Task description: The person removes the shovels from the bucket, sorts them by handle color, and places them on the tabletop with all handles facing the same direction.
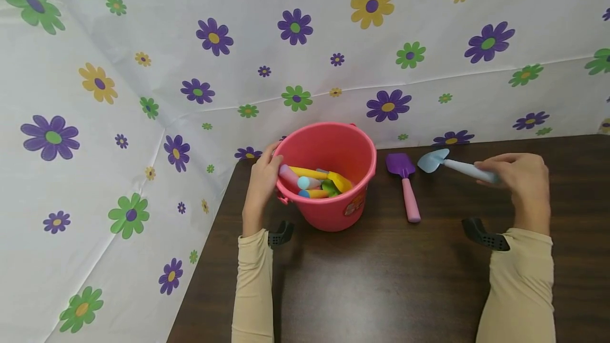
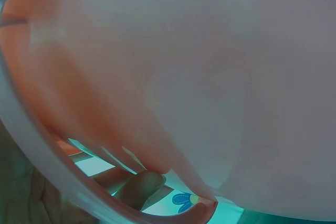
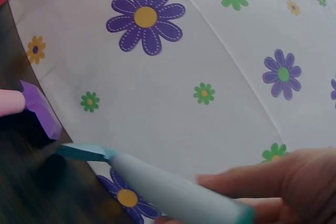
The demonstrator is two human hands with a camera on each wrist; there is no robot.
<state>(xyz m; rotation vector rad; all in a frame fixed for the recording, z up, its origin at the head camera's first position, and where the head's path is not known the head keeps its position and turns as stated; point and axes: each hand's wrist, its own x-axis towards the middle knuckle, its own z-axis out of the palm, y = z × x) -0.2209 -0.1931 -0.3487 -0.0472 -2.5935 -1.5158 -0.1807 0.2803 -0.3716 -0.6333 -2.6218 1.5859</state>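
A pink bucket (image 1: 329, 216) stands on the dark table, tilted a little, with several toy tools with coloured handles inside. My left hand (image 1: 261, 181) grips its left rim; in the left wrist view the fingers (image 2: 142, 187) show at the rim beside the bucket wall. Further right, my right hand (image 1: 517, 173) pinches the end of a light blue toy trowel (image 1: 464, 168), its blade pointing left. The right wrist view shows the trowel (image 3: 168, 182) held between thumb and fingers above the table. Between bucket and trowel lies a toy shovel (image 1: 409, 195) with purple blade and pink handle.
White cloth (image 1: 267, 15) printed with flowers hangs behind the table and down its left side. The dark wooden table (image 1: 376, 279) ends at that cloth. Black wrist mounts (image 1: 483, 234) sit on both forearms. A yellow scoop (image 1: 339, 181) lies in the bucket.
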